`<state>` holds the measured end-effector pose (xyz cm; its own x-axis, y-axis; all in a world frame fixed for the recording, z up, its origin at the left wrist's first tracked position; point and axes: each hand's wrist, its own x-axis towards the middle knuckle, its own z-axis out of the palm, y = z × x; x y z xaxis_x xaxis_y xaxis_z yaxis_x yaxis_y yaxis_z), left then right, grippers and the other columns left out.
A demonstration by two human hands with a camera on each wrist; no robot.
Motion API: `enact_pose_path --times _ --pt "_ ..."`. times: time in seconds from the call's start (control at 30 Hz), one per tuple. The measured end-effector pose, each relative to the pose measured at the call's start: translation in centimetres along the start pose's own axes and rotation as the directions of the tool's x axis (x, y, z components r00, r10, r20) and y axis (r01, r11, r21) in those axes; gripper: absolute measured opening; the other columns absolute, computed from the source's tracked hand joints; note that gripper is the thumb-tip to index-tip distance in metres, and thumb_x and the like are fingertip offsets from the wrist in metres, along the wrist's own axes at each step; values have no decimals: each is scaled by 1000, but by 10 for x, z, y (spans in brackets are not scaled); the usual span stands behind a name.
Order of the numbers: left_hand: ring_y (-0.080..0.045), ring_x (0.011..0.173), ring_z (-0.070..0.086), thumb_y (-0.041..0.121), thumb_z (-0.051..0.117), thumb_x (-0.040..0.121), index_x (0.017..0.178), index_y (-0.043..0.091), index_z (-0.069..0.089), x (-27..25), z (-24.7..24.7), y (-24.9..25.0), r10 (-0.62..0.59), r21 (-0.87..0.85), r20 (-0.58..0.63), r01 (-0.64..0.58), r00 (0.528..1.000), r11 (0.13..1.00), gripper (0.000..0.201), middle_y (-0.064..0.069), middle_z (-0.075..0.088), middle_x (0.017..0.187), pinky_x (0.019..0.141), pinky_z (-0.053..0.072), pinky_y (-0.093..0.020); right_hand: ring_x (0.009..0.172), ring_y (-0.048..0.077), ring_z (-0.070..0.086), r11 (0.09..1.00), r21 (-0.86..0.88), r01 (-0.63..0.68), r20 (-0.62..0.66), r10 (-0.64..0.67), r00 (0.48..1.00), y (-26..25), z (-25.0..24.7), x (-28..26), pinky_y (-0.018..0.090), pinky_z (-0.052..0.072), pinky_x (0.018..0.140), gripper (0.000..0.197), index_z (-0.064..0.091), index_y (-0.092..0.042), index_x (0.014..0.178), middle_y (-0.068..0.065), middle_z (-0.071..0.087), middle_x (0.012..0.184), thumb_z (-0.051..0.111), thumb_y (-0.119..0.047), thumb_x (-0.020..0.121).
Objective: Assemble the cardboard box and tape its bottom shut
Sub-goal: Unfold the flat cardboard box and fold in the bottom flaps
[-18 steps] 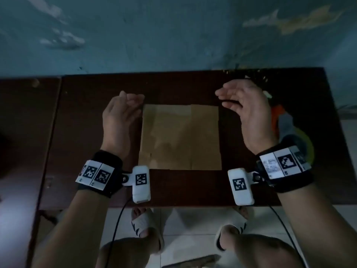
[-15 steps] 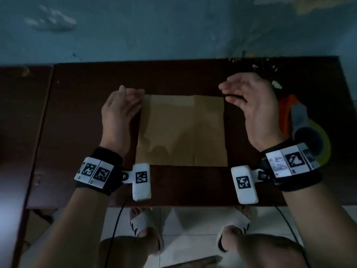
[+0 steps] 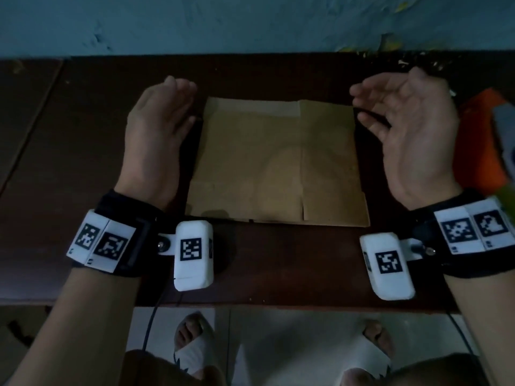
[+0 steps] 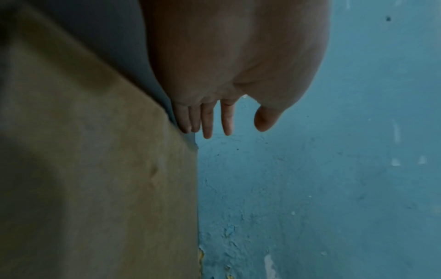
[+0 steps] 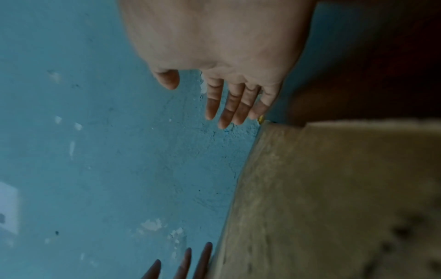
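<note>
Meanwhile both the left hand and right hand stay open-fingered, holding nothing, flanking the flat brown cardboard box on the dark wooden desk, so assembly seems unstarted.

Our left hand stands on edge, fingers straight. Our right hand hovers, palm inward, fingers relaxed.

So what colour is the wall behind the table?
Blue-green wall with peeling patches, clearest in the left wrist view.
</note>
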<state>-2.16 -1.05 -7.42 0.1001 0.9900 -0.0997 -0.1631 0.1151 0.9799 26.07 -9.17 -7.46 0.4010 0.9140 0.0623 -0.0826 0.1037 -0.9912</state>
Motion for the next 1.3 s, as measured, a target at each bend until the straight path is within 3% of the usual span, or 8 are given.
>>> enact_pose_path --times 0.27,0.37,0.53,0.67,0.8,0.93,1.03,1.3 --pt "-16 133 57 36 51 102 150 11 45 -22 -10 -9 -38 -111 83 48 996 993 54 -6 59 145 114 42 -34 120 17 64 993 -100 -56 -56 50 997 -4 -7 -14 40 40 110 44 69 -20 112 3 72 124 38 -49 101" --pt "-17 133 55 34 49 103 151 9 44 -33 -9 -10 -27 -143 98 41 995 989 54 -9 57 146 116 40 -34 119 14 62 991 -104 -86 -35 82 996 -6 -10 -25 37 42 110 46 67 -18 122 2 69 126 42 -51 100" --pt "-16 131 57 34 43 106 154 8 37 -46 -4 -5 -39 -184 76 53 996 981 55 -9 59 144 105 44 -28 121 17 60 994 -52 -95 -58 92 994 -8 -9 -37 34 45 109 43 62 -13 129 7 65 129 46 -43 102" --pt "-17 128 58 35 46 104 153 11 39 -49 1 -7 -70 -156 54 78 996 985 55 -7 59 145 99 47 -30 122 20 60 991 -32 -127 -51 125 991 -9 -7 -42 28 48 99 41 58 -11 133 10 62 132 45 -37 105" --pt "-15 122 62 29 48 105 144 11 47 -56 2 -3 -37 -84 -4 37 999 996 44 -8 63 137 92 48 -26 125 20 58 986 -70 -153 -29 151 988 -11 -4 -47 28 47 101 44 52 -7 141 12 59 137 48 -32 105" --pt "-18 121 63 26 54 104 122 20 57 -63 4 4 -2 -14 -26 2 1000 1000 19 -7 67 130 104 47 -32 123 18 58 981 -106 -161 -3 162 987 -17 -5 -56 31 47 104 41 51 -11 141 9 58 138 48 -31 105" --pt "-19 122 63 28 54 103 123 20 57 -63 4 5 -20 -5 -34 19 999 1000 22 -7 66 131 108 45 -36 124 20 58 980 -88 -178 -4 178 984 -22 -8 -58 32 48 100 41 52 -12 141 10 59 137 49 -32 105" --pt "-16 119 61 30 58 101 134 15 54 -58 12 3 -60 5 -67 61 996 998 37 -6 64 132 86 46 -26 123 23 60 982 -27 -187 -8 186 982 -27 -2 -52 41 48 108 40 56 -11 136 11 62 133 50 -35 104"
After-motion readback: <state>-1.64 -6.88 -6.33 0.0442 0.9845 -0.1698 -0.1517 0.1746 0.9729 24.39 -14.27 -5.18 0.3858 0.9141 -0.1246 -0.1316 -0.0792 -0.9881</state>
